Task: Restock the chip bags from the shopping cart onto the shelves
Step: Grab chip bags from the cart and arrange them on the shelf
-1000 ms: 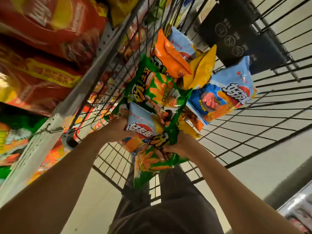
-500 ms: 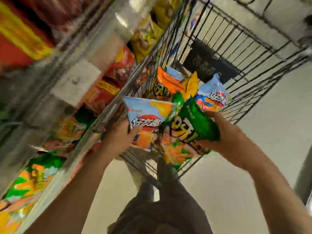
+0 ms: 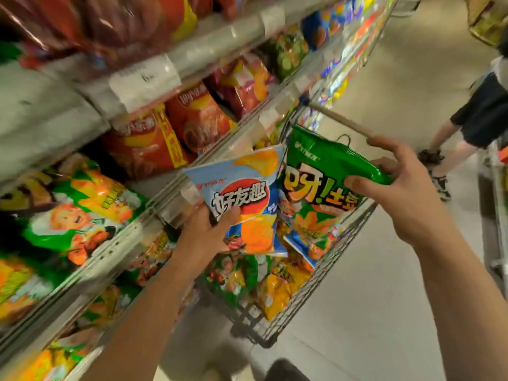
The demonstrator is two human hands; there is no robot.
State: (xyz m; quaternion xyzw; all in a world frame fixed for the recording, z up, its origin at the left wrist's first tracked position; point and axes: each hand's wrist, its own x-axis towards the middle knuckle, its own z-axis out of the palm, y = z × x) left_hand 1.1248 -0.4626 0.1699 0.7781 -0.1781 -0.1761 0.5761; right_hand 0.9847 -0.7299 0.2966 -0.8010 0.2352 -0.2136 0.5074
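Holding one bag per hand above the cart (image 3: 324, 273): left hand (image 3: 204, 237) pinches the blue bag (image 3: 244, 199), right hand (image 3: 404, 193) grips the green bag (image 3: 319, 182), faces up, probably for matching to the shelves (image 3: 115, 243) alongside.

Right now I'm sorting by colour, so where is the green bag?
In the head view the green bag is right of centre, gripped by the right hand above the cart, beside the blue bag in the left hand.

bystander's legs (image 3: 456, 133) in dark shorts, sandalled foot (image 3: 439, 182), pale floor (image 3: 384, 270)
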